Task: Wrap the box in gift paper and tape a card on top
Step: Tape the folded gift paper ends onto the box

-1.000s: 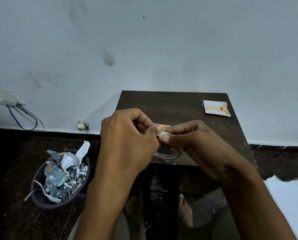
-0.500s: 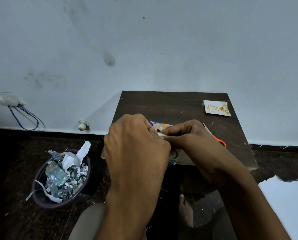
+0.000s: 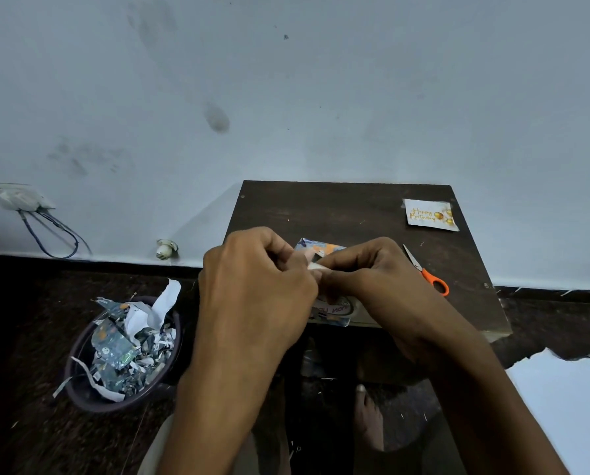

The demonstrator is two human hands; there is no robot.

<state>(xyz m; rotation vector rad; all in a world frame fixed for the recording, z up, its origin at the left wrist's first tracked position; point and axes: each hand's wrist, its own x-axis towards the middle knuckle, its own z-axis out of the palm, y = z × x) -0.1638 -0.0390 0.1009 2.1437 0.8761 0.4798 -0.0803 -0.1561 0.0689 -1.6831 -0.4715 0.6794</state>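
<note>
Since a moment ago, both hands are drawing apart slightly: left hand [image 3: 252, 286] and right hand [image 3: 372, 279] are each pinching a pale strip, probably tape, above the half-wrapped box [image 3: 324, 250] lying directly beneath them on the bench [image 3: 338, 207]; the card [image 3: 429, 216] is lying far right.

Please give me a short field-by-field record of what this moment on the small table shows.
left hand: left hand pinches a pale strip, probably tape
right hand: right hand pinches the same strip from the other side
box: box lies under both hands, partly in patterned gift paper
card: card lies loose at the table's far right corner
scissors: scissors lie right of the hands
table: dark wooden table
bin: bin on the floor, full of paper scraps
</note>
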